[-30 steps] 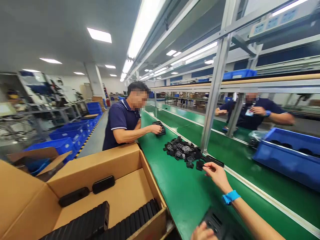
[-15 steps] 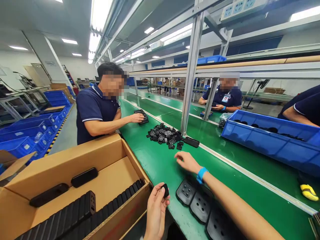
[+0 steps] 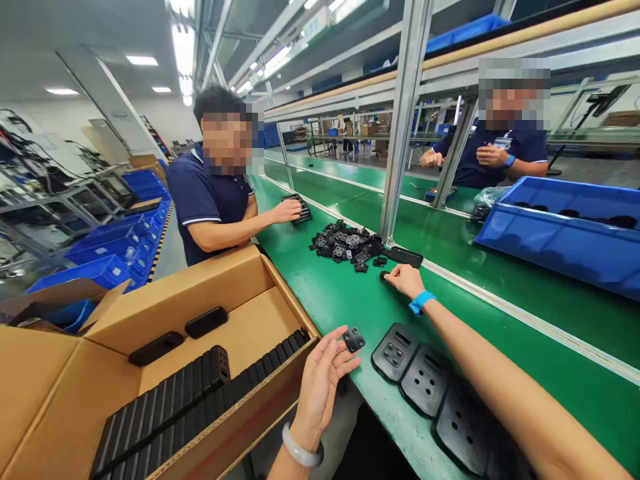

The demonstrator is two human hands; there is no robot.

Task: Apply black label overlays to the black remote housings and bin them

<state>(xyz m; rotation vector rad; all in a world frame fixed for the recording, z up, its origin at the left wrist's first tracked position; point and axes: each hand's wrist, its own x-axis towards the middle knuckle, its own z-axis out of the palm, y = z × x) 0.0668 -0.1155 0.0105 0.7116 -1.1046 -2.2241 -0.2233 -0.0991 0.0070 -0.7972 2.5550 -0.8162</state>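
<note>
My left hand (image 3: 323, 373), with a pale bangle at the wrist, holds a small black square plate (image 3: 354, 339) with several round studs or holes at its fingertips. The plate is beside the open carton, over the bench edge. My right hand (image 3: 407, 280), a blue band on its wrist, pinches a small black piece (image 3: 384, 276) at the green bench top, just in front of a heap of similar black plates (image 3: 345, 245). Under my right forearm lies a row of larger black casings (image 3: 424, 380) with holes; the one nearest the heap has a studded square in it.
An open cardboard carton (image 3: 243, 263) at the left holds rows of black casings. Another person's hand (image 3: 287, 211) rests on a black slotted part beyond the heap. A metal post (image 3: 406, 120) and a blue bin (image 3: 560, 250) stand at the right.
My right hand has reached closer to the heap and now pinches a small black piece. The plate in my left hand has turned to show its studded face. The view has shifted.
</note>
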